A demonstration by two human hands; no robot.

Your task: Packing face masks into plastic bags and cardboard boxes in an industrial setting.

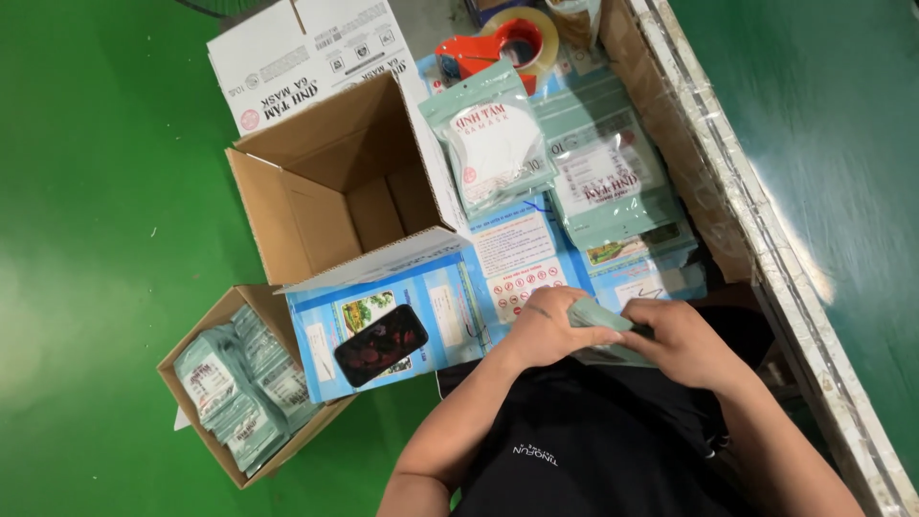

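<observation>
Head view: left hand (546,330) and right hand (682,340) clasped together around pale green mask packet (595,316), wrists bent inward above lap; more packets stacked beyond on desk (436,316), open cardboard box (335,182) left.

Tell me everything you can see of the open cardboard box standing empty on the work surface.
The open cardboard box is plain brown corrugated board inside, with a white printed outer flap folded back at the top. It stands upright with its mouth open toward the camera, nothing visible inside. Its near white flap hangs over a blue printed sheet. A smaller box of pale green packets sits below it. Neither hand touches it.
</observation>
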